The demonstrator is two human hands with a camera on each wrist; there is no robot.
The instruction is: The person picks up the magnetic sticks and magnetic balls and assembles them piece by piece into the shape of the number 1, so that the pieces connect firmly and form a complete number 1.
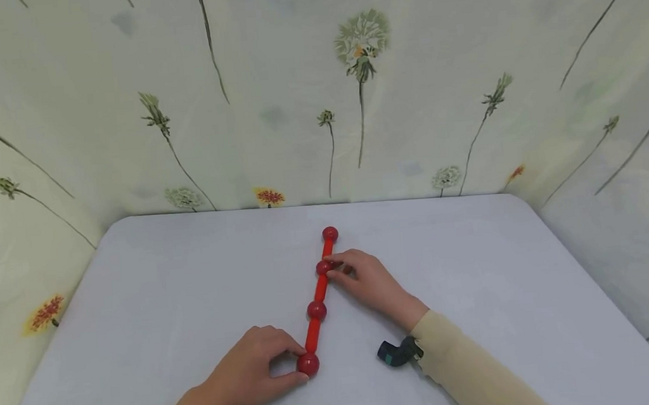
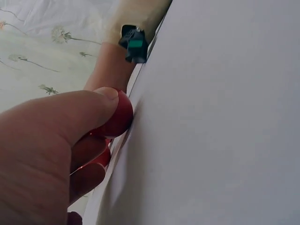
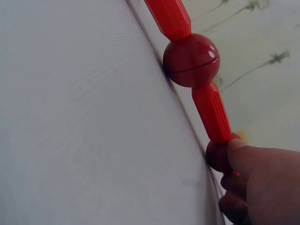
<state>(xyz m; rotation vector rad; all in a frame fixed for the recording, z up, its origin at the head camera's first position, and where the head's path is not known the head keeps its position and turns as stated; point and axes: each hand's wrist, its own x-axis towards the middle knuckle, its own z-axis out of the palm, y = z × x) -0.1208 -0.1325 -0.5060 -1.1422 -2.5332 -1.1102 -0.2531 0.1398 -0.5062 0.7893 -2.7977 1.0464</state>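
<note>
A chain of dark red balls joined by bright red ribbed rods (image 1: 312, 336) lies on the white table, running from near the front edge toward the back. At its near end my left hand (image 1: 252, 368) pinches the last ball (image 1: 308, 364) between thumb and fingers. Farther up, the thumb and fingers of my right hand (image 1: 372, 282) pinch another ball (image 1: 323, 267). Between the hands sits a free ball (image 1: 317, 310), also seen large in the right wrist view (image 3: 192, 60). The far-end ball (image 1: 330, 234) lies beyond my right hand.
The white table (image 1: 193, 283) has rounded far corners. Behind it and at both sides hangs a pale cloth (image 1: 282, 104) printed with dandelions. A dark wrist camera (image 1: 396, 352) sticks out at the right sleeve (image 1: 469, 366).
</note>
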